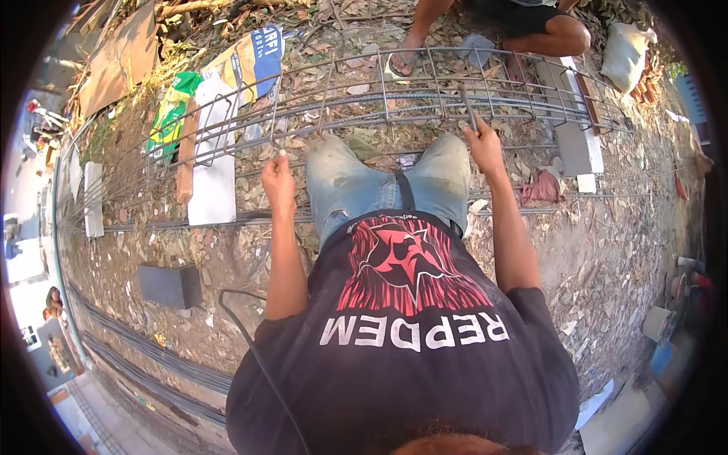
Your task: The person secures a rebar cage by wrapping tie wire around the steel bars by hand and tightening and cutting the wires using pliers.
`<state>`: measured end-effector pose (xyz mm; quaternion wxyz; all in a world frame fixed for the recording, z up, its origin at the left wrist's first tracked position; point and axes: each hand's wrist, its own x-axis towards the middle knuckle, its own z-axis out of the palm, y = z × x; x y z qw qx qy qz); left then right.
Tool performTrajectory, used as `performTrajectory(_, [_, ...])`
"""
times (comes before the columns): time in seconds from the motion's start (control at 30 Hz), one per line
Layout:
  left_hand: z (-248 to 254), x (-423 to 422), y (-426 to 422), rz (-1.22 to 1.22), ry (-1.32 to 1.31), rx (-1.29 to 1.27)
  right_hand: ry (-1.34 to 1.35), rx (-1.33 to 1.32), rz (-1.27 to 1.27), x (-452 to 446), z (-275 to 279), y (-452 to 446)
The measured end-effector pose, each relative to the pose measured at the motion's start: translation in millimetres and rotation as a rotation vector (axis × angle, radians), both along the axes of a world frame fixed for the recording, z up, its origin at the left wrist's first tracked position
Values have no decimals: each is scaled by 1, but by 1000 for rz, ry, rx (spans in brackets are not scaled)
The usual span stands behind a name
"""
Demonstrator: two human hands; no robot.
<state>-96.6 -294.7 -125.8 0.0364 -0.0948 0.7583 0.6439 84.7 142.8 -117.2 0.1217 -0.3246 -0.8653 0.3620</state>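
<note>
A long cage of steel bars and stirrups (pixel 385 87) lies across the view in front of my knees. My right hand (pixel 484 144) is closed round a thin metal tool (pixel 468 108), whose upper end reaches among the cage's bars. On the other side, my left hand (pixel 278 180) is just below the cage's near bars, thumb and fingers pressed together. Whatever may be between those fingers is too small to make out.
Another person's bare leg (pixel 426 30) and sandaled foot are beyond the cage. White blocks (pixel 212 163) (pixel 580 148) stand under it at both sides. A dark grey block (pixel 170 286) and bundled bars (pixel 155 356) lie at left; a reddish cloth (pixel 541 187) lies at right.
</note>
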Motion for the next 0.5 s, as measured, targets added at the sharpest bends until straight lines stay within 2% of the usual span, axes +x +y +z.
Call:
performTrajectory(0.1, [-4, -38, 22, -155, 322, -324, -58, 324, -67, -25, -13, 37])
performTrajectory(0.2, [2, -82, 60, -270, 263, -567, -167, 397, -80, -46, -6, 41])
performTrajectory(0.37, [6, -129, 99, -545, 105, -889, -175, 523, -62, -57, -39, 25])
performTrajectory(0.43, [-18, -148, 103, -659, 63, -966, -176, 550, -55, -51, -41, 10])
performTrajectory(0.47, [-54, -160, 101, -657, 131, -914, -92, 515, -64, -47, -43, 6])
performTrajectory(0.5, [-51, -157, 99, -646, 122, -898, -90, 514, -82, -41, -46, 1])
